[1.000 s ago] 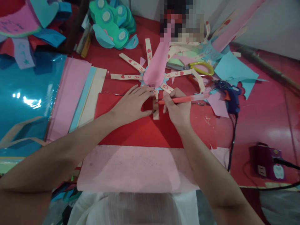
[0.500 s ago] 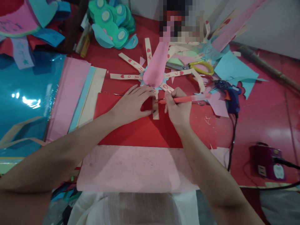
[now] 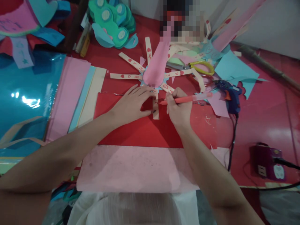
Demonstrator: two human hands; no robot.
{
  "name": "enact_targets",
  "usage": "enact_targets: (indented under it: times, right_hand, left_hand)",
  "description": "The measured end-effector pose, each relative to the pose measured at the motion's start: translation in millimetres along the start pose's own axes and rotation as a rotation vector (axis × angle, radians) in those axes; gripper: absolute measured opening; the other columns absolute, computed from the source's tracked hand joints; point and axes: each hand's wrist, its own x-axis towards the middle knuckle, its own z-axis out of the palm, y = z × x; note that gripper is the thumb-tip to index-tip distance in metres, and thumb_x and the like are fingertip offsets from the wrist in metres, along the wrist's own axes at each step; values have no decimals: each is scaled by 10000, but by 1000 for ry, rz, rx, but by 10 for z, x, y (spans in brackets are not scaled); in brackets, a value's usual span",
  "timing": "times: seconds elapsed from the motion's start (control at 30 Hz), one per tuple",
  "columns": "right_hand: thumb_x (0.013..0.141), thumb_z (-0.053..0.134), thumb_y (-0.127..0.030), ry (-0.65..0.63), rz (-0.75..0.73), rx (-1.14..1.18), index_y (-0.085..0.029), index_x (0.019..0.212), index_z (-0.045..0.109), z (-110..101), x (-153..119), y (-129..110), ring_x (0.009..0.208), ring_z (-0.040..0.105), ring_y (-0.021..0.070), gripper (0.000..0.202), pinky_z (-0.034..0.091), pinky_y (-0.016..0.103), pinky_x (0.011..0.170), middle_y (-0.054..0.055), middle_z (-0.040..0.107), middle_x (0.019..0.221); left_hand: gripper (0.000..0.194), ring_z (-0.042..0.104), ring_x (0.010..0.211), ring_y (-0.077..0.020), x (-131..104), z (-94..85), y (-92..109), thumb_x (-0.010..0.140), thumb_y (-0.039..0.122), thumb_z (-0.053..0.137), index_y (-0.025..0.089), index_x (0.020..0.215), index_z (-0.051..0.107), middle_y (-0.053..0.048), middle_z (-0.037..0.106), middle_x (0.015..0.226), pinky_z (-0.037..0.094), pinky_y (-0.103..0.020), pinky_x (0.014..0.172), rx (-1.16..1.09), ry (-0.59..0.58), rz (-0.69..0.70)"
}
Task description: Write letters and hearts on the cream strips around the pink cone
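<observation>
A pink paper cone (image 3: 156, 67) stands on a blue scalloped base, with cream paper strips (image 3: 131, 76) fanning out around it. Several strips carry red letters and hearts. My right hand (image 3: 180, 111) pinches a red pen (image 3: 182, 99), its tip at the cream strip (image 3: 156, 115) that points toward me. My left hand (image 3: 132, 104) lies with fingers spread on the near side of the base, thumb and fingertips at that same strip. Beneath both hands is a red sheet (image 3: 138, 134), over a pale pink sheet (image 3: 131, 168).
Yellow-handled scissors (image 3: 201, 67) and a blue glue gun (image 3: 231, 93) with a cord lie to the right among paper scraps. A purple power box (image 3: 269, 162) sits at far right. Pink sheets (image 3: 70, 93) and green paper cut-outs (image 3: 112, 22) are on the left.
My right hand and the pen have shifted very slightly right and toward me. A small red mark shows on the near strip by the pen tip. My left hand stays put.
</observation>
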Motion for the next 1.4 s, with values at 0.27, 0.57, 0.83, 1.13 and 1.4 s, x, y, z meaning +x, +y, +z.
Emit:
enact_targets:
  times: [0.27, 0.57, 0.83, 1.13, 1.4]
  right_hand:
    - [818, 561, -218, -5, 5, 7, -225, 548, 314, 0, -4, -9, 495, 350, 72, 365, 333, 226, 486, -78, 321, 495]
    - [826, 545, -229, -22, -9, 37, -224, 544, 315, 9, -21, 12, 507, 345, 76, 364, 339, 230, 495, -72, 327, 506]
    - [836, 552, -238, -81, -1, 35, -224, 543, 337, 9, -33, -17, 505, 344, 80, 364, 316, 238, 486, -69, 339, 494]
    - [834, 584, -228, -113, -29, 58, -219, 539, 345, 15, -23, 8, 440, 341, 54, 380, 296, 217, 451, -94, 346, 440]
    - [846, 554, -183, -50, 42, 142, -224, 556, 360, 9, 8, -29, 311, 370, 30, 352, 301, 194, 387, -128, 401, 351]
  left_hand:
    - [425, 442, 1355, -248, 0, -1, -7, 822, 265, 622, 213, 1236, 539, -70, 518, 1428, 299, -453, 1158, 5, -3, -3]
    - [451, 440, 1356, -252, 2, 18, -18, 813, 264, 616, 193, 1251, 534, -89, 515, 1430, 279, -466, 1170, -11, 9, 3]
    - [465, 420, 1373, -254, 4, -3, -4, 822, 265, 616, 203, 1273, 520, -85, 502, 1442, 270, -471, 1173, -9, -12, -11]
    - [470, 414, 1376, -250, 6, 6, -11, 825, 266, 628, 184, 1274, 520, -91, 497, 1445, 264, -461, 1176, 10, -15, -10]
    - [461, 428, 1365, -250, 4, 3, -3, 843, 291, 625, 191, 1280, 519, -84, 508, 1432, 265, -448, 1177, 17, -20, -6]
